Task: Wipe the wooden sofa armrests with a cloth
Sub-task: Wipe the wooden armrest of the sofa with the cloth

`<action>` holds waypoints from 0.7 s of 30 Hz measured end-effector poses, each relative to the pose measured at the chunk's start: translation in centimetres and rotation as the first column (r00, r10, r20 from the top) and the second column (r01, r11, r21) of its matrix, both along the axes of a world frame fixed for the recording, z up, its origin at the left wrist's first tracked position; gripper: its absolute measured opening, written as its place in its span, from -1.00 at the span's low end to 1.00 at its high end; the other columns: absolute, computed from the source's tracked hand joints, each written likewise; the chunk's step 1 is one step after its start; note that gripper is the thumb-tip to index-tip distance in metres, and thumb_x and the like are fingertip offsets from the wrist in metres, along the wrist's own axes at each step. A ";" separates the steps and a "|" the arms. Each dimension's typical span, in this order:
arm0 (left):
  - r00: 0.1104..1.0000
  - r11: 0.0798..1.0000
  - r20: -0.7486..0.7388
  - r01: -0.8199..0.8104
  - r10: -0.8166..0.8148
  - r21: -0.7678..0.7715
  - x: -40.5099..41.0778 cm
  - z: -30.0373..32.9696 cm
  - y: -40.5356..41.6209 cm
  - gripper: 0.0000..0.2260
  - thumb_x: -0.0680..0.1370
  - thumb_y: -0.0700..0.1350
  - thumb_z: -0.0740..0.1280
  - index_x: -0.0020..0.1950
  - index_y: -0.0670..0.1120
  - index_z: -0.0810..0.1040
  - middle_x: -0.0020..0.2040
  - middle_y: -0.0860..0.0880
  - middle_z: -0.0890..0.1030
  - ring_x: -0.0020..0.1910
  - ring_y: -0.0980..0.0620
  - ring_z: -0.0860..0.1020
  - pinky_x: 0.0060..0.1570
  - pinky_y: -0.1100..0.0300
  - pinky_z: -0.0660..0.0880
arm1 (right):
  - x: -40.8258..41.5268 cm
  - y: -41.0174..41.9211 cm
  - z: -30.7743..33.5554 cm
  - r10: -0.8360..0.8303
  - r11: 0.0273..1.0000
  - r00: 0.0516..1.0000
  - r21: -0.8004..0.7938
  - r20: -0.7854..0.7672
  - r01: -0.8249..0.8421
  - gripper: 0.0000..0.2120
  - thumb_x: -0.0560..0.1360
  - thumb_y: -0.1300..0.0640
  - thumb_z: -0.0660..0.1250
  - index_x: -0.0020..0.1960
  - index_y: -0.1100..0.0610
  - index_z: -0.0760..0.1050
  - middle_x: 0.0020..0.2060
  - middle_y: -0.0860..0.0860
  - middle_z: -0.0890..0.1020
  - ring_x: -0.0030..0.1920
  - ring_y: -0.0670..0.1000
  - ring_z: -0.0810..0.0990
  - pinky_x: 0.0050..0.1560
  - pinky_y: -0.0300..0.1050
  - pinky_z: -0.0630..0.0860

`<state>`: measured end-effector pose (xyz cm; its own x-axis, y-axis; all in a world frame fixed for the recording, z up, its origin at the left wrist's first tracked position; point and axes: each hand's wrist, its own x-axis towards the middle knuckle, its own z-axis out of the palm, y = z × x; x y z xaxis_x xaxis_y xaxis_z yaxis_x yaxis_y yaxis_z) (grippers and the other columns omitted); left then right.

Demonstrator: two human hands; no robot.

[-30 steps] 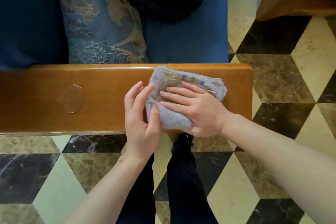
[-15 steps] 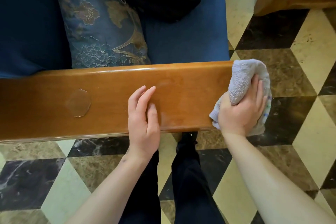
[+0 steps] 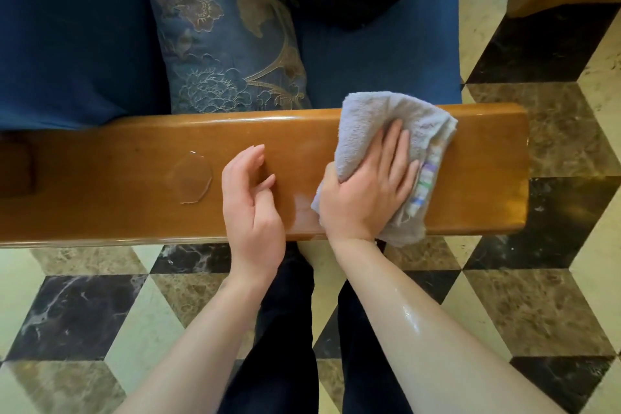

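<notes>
— Where's the cloth (image 3: 376, 131) sitting?

— On top of the wooden armrest (image 3: 134, 175), toward its free end. The right hand (image 3: 368, 191) lies over it, fingers spread and fairly straight on top, thumb tucked round the near fold, so it has hold of the cloth while pressing it to the wood.

— And the left hand (image 3: 250, 198)?

— Resting on the armrest just beside the cloth, on the side away from the free end. Fingers loosely curled, gripping nothing.

— What could go wrong?

— A clear puddle (image 3: 190, 176) sits on the armrest just beyond the left hand (it looks like water). A sideways sweep would probably drag it along as streaks or push it over the near edge onto the marble floor (image 3: 524, 296). The cloth already overhangs that edge, so a loose fold could slip from the grip.
</notes>
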<state>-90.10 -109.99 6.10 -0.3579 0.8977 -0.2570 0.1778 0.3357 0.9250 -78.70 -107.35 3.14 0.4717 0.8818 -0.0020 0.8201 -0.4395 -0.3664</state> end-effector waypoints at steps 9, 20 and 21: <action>0.971 0.982 0.149 -0.180 0.187 -0.060 -0.7 2.0 -0.2 -0.59 0.61 -0.21 0.05 0.37 0.04 0.49 0.36 0.04 0.52 0.38 0.04 0.53 0.16 -0.07 0.64 | 0.2 0.1 -0.2 0.594 0.804 0.803 0.014 -0.038 -0.594 -0.25 0.51 -0.15 0.32 0.62 0.13 0.28 0.63 0.05 0.29 0.65 0.06 0.18 0.65 0.17 0.01; 0.531 0.708 0.471 -0.580 0.704 -0.403 -1.1 4.2 2.9 -0.66 0.58 -0.03 0.21 0.32 -0.04 0.53 0.33 -0.20 0.47 0.20 -0.21 0.63 -0.05 -0.19 0.68 | 1.5 0.4 -0.2 0.820 0.571 0.562 0.083 -0.109 -0.817 -0.31 0.54 -0.12 0.31 0.59 0.14 0.35 0.59 0.04 0.36 0.63 0.04 0.23 0.66 0.12 0.01; 0.425 0.663 0.520 -0.585 0.741 -0.467 -1.1 4.3 3.1 -0.67 0.58 -0.05 0.22 0.31 -0.08 0.53 0.33 -0.24 0.47 0.18 -0.27 0.62 -0.04 -0.22 0.67 | 1.4 0.4 -0.2 0.805 0.591 0.578 0.097 -0.136 -0.801 -0.31 0.53 -0.10 0.32 0.59 0.16 0.35 0.59 0.04 0.37 0.63 0.03 0.24 0.66 0.10 0.01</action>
<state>-91.18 -106.93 10.37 -0.4995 0.3569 -0.7893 -0.7599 0.2568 0.5971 -77.28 -106.99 2.96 -0.4338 0.9008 0.0193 0.7677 0.3807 -0.5155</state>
